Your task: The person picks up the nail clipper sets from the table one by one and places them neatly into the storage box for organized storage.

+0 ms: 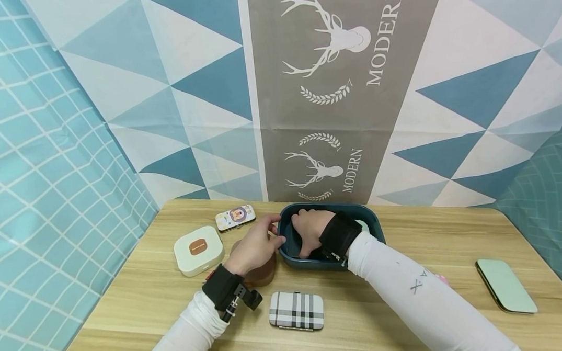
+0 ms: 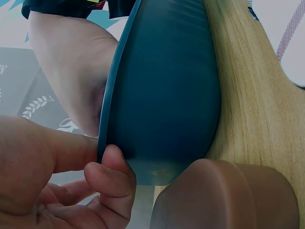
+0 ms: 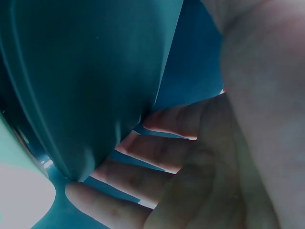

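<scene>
My left hand (image 1: 256,245) pinches the left rim of a dark blue plastic bin (image 1: 358,209), thumb on one side and a bent finger on the other in the left wrist view. Inside the bin, my right hand (image 1: 311,227) reaches down over a dark teal case (image 3: 90,81). The right fingertips (image 3: 131,143) meet one edge of that case; the thumb's contact is out of sight. Beside it in the bin lies a mint-green item (image 3: 24,191), partly covered by my wrist in the head view. A brown rounded case (image 2: 224,195) stands beside the bin, under my left hand.
On the wooden table (image 1: 410,327) lie a cream manicure case (image 1: 199,260), a small printed tin (image 1: 236,218), a plaid case (image 1: 296,319) and a mint-green flat case (image 1: 506,286). A pink item (image 1: 442,279) shows behind my right sleeve. A patterned backdrop (image 1: 212,110) stands behind the bin.
</scene>
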The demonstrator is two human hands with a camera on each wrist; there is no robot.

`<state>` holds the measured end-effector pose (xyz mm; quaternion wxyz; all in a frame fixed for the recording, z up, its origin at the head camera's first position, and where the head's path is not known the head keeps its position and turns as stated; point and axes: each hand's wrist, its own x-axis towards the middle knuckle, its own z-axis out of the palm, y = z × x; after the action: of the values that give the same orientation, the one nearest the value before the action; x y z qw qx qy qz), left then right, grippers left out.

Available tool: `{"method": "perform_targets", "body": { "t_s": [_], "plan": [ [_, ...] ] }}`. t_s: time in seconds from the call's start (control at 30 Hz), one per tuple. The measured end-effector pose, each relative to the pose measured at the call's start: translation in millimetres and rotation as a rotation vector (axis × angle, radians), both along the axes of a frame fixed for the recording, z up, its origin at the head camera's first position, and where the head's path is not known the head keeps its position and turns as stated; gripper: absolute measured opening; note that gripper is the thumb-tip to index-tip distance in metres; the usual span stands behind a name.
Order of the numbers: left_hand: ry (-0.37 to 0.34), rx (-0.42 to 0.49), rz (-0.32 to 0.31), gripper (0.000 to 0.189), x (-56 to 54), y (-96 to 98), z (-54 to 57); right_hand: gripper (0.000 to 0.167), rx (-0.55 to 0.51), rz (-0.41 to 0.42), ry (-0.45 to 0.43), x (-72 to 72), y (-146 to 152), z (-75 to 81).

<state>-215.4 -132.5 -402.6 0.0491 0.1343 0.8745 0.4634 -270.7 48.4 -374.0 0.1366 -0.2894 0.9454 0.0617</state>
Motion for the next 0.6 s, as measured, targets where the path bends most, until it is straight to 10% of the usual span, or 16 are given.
{"method": "perform_targets", "body": {
  "t_s": [0.6],
  "plan": [
    [-0.001,-0.020,0.006,0.055,-0.1,0.2,0.7,0.082,0.041,-0.019,-0.002,11.0,-3,9.9]
  ]
}}
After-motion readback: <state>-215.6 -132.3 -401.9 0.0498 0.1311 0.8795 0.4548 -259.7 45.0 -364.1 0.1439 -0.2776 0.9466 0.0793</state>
